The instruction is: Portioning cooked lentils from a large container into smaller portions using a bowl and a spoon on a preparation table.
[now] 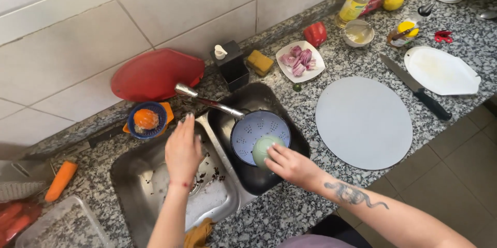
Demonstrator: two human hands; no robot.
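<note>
- Pale green round object [263, 149]: sits over the blue perforated colander [260, 130], inside the right basin of the sink [235, 204]. Near-round, so no clear long axis; whether it faces up or down cannot be told.
- Right hand [290, 165]: closest; fingers curled on the object's lower right edge, holding it.
- Colander handle [207, 100]: long axis runs up-left toward the wall.
- Left hand [182, 150]: above the left basin, fingers extended and loosely together, holding nothing.
- Round grey board [363, 122]: on the counter, right of the sink.
</note>
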